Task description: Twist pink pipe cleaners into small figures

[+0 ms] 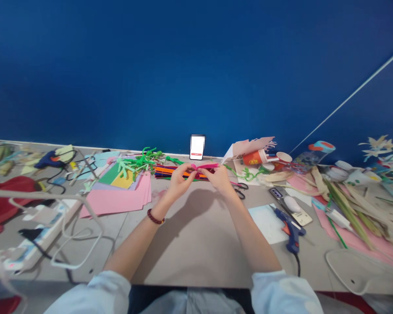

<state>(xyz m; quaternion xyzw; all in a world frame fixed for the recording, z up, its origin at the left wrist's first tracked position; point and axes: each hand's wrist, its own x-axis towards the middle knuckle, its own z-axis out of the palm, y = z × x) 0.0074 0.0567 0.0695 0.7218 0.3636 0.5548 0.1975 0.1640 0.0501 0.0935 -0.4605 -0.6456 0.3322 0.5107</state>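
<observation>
My left hand (pixel 182 177) and my right hand (pixel 219 178) are held close together above the far side of the table. Between them stretches a bright pink pipe cleaner (pixel 205 166), pinched by the fingers of both hands. A bundle of colored pipe cleaners (pixel 163 171), orange, purple and red among them, lies just behind and below my hands. Black-handled scissors (pixel 240 190) rest right of my right hand, their blades partly hidden. A phone (pixel 197 147) with a lit screen stands upright against the blue wall, straight ahead.
Pink paper sheets (pixel 118 201) and green pipe-cleaner shapes (pixel 147 158) lie to the left, beyond a white power strip (pixel 36 240). On the right are a blue glue gun (pixel 292 229), a white sheet (pixel 265 223), a second phone (pixel 303 216), paper cups (pixel 254 158) and dried husks (pixel 350 209).
</observation>
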